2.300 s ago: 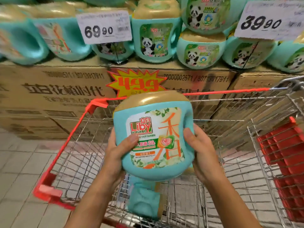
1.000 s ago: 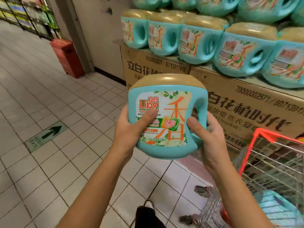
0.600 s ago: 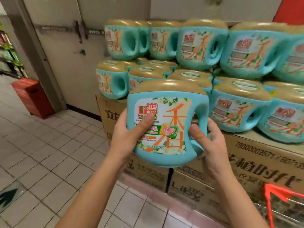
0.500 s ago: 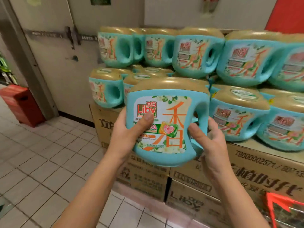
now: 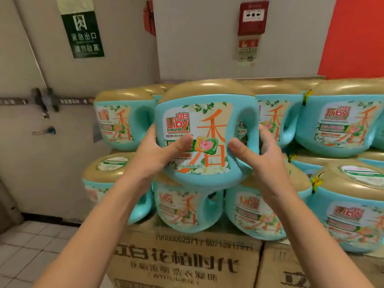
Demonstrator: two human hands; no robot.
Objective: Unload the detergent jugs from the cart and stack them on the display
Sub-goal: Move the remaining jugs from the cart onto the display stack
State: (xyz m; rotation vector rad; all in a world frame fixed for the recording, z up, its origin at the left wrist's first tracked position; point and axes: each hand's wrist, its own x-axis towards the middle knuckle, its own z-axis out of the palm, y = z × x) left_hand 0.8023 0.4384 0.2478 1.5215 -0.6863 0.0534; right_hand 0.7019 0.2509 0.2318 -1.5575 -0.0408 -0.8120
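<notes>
A teal detergent jug (image 5: 207, 129) with a gold lid and a Liby label is held upright at the level of the display's upper row. My left hand (image 5: 160, 150) grips its left side with the thumb across the label. My right hand (image 5: 259, 154) grips its right side at the handle, thumb on the front. Behind and below it stand the stacked jugs of the display (image 5: 336, 125), two rows high. Whether the held jug touches the lower-row jug (image 5: 187, 208) beneath it cannot be told. The cart is out of view.
The jugs rest on brown cardboard cartons (image 5: 187, 260). A grey wall with a door latch (image 5: 43, 132) and a green exit sign (image 5: 85, 34) stands to the left. A red fire alarm box (image 5: 252, 17) hangs above. Tiled floor (image 5: 25, 250) lies at lower left.
Both hands have carried the jug from over the cart leftward to the display and raised it from the lower row's height to the upper row. The cart has left the view.
</notes>
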